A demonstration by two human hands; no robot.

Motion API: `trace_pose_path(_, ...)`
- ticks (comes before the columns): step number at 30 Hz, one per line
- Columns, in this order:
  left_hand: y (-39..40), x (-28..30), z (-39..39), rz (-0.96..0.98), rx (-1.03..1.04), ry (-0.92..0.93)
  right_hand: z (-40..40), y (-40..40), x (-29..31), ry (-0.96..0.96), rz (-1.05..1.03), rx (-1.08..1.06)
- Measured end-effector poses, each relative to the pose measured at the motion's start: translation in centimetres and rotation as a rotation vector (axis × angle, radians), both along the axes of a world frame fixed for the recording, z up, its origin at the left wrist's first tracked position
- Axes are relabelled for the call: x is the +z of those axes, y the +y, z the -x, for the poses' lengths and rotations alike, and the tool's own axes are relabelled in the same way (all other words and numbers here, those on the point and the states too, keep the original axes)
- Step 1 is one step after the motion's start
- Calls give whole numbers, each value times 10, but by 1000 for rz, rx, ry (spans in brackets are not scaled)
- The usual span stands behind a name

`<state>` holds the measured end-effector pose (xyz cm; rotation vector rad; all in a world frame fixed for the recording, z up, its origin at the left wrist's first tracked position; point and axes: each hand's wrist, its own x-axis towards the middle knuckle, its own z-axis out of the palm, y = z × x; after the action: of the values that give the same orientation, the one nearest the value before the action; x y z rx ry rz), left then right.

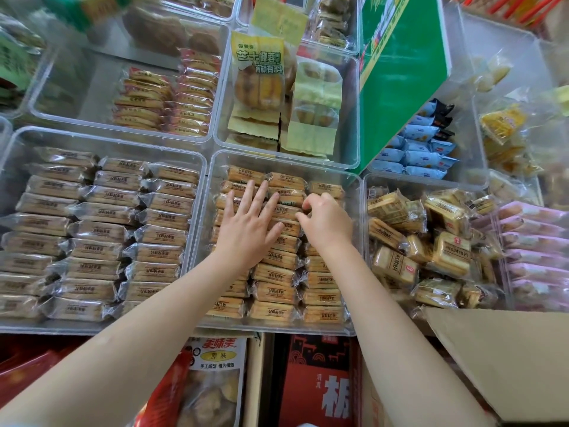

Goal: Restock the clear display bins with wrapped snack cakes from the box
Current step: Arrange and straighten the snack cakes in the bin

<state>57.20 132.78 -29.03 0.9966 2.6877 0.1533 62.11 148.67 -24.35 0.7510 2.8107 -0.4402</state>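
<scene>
Cardboard from the box (480,359) sits closest, down at five o'clock, with its flap up. I cannot see inside it.

Both bare arms reach up to the middle bin (358,241), a clear tub at the center of the view. It is packed with snack cakes (274,274) in three neat rows, each one in a shiny clear wrapper.

The left hand (246,229) lies flat on the rows, with its fingers straight and spread. It presses down and holds nothing. The right hand (326,217) is just beside it, toward three o'clock. Its fingers are curled, and its grip looks like a pinch on one cake wrapper near the far end of the middle row. I cannot see that wrapper well.

I think the step now is tucking a cake into its spot. To do it well, keep the flat hand steady so the row does not slide. Slip the cake in on its edge, facing the same way as the others. Push gently, because soft cakes squash.

At nine o'clock a second bin (10,143) is also full of neat rows. At three o'clock another bin (365,192) holds a messy pile of cakes. A green box (400,97) leans at one o'clock.
</scene>
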Motion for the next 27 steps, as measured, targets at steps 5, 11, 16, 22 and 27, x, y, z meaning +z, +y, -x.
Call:
trace_pose_path(5, -5, 3, -3, -28, -46, -9, 4, -8, 0, -43, -31, -34)
trace_pose_path(11, -26, 2, -14, -75, -60, 34, 12, -6, 10, 67, -5, 6)
trace_pose_path(16, -24, 6, -22, -63, -64, -20, 10, 2, 5, 52, 14, -66)
trace_pose_path(22, -26, 6, -23, -32, -74, -33, -3, -8, -4, 160, 20, -184)
trace_pose_path(27, -25, 4, -23, -20, -77, -35, -18, -14, 4, 114, 68, -68)
